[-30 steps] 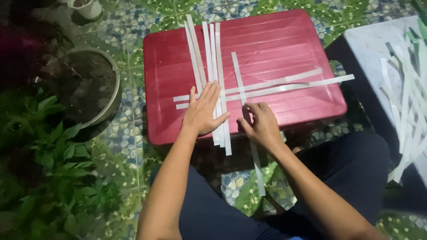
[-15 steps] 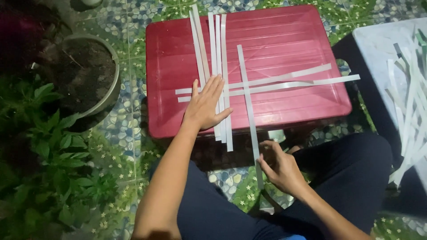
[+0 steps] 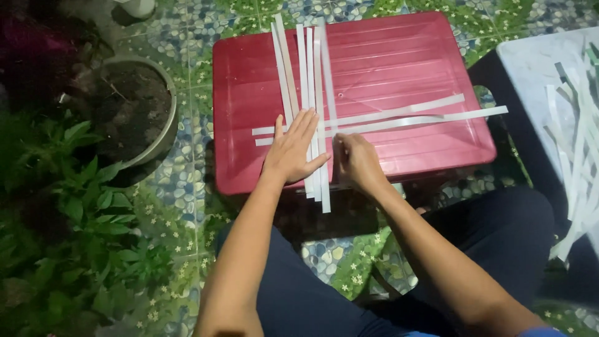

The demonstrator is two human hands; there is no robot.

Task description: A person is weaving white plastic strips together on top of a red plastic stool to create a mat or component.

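Observation:
Several long white strips [image 3: 304, 62] lie side by side, running away from me across a red plastic lid [image 3: 405, 50]. Two more white strips [image 3: 412, 117] cross them sideways toward the right edge. My left hand [image 3: 292, 150] lies flat with fingers spread on the lengthwise strips where they meet the crossing ones. My right hand [image 3: 357, 163] is just right of it, fingers curled and pinching the rightmost lengthwise strip [image 3: 324, 81] near the crossing. The strips' near ends stick out over the lid's front edge.
A round pot of dark soil [image 3: 134, 118] stands left of the lid, with leafy green plants [image 3: 81, 218] in front of it. At the right, a pale surface [image 3: 536, 62] holds a loose heap of more strips [image 3: 580, 143]. The floor is patterned tile.
My right hand has come up from below the lid's front edge to the crossing. The strip it holds has slid left against the other lengthwise strips. The left hand stayed put.

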